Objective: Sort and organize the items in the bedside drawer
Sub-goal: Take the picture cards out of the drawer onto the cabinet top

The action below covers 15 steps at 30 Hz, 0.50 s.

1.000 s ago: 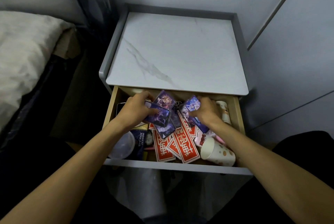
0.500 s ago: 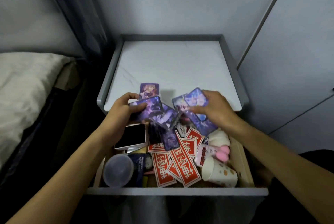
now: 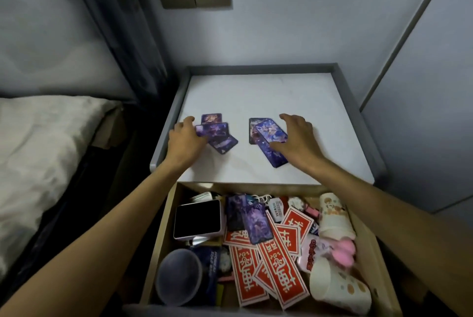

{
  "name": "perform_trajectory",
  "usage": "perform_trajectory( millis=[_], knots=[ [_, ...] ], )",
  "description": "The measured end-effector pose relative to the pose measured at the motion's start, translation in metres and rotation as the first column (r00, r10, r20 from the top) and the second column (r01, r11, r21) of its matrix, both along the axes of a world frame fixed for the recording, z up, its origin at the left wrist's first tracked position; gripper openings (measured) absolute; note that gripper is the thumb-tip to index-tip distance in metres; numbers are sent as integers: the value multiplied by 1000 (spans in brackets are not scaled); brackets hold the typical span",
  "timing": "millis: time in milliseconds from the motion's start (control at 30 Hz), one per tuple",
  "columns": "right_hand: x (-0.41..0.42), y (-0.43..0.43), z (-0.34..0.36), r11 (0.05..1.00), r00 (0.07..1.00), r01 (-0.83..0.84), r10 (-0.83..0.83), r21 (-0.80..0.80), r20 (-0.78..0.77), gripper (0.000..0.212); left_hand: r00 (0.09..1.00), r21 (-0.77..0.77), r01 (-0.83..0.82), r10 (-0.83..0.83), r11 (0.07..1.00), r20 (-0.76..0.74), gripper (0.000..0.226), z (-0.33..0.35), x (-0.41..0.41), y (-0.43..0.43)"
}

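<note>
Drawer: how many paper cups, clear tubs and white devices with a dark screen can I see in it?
Paper cups: 2
Clear tub: 1
White device: 1
Total: 4

Both arms extended forward, hands palm-down and level with each other.
I note my left hand (image 3: 185, 139) at the end of a bare forearm angled in from the lower left, fingers loosely bent forward, thumb turned inward. My right hand (image 3: 297, 137) mirrors it from the lower right, fingers spread and relaxed, thumb pointing inward; both wrists straight.
</note>
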State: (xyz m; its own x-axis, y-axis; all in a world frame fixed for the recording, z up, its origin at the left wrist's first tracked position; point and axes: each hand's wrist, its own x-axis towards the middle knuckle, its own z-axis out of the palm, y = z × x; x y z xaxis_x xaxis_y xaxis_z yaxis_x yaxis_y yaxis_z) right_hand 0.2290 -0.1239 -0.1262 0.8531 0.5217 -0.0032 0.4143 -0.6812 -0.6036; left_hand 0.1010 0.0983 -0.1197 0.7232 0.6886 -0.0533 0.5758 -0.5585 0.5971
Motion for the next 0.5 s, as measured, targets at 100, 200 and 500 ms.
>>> perform_trajectory(
  millis=[100,200,500],
  knots=[
    [-20,-8,-5,976,973,-194,204,-99,108,66,994,168,111,-107,980,-33,61,6,-21,-14],
    [-31,-19,-13,886,906,-314,387,-340,170,61,955,251,296,-293,922,-48,51,14,-56,-32],
    [-98,-34,-8,832,717,-512,551,-212,427,36,769,329,636,-536,698,-348,56,7,-119,-59]
  ],
)
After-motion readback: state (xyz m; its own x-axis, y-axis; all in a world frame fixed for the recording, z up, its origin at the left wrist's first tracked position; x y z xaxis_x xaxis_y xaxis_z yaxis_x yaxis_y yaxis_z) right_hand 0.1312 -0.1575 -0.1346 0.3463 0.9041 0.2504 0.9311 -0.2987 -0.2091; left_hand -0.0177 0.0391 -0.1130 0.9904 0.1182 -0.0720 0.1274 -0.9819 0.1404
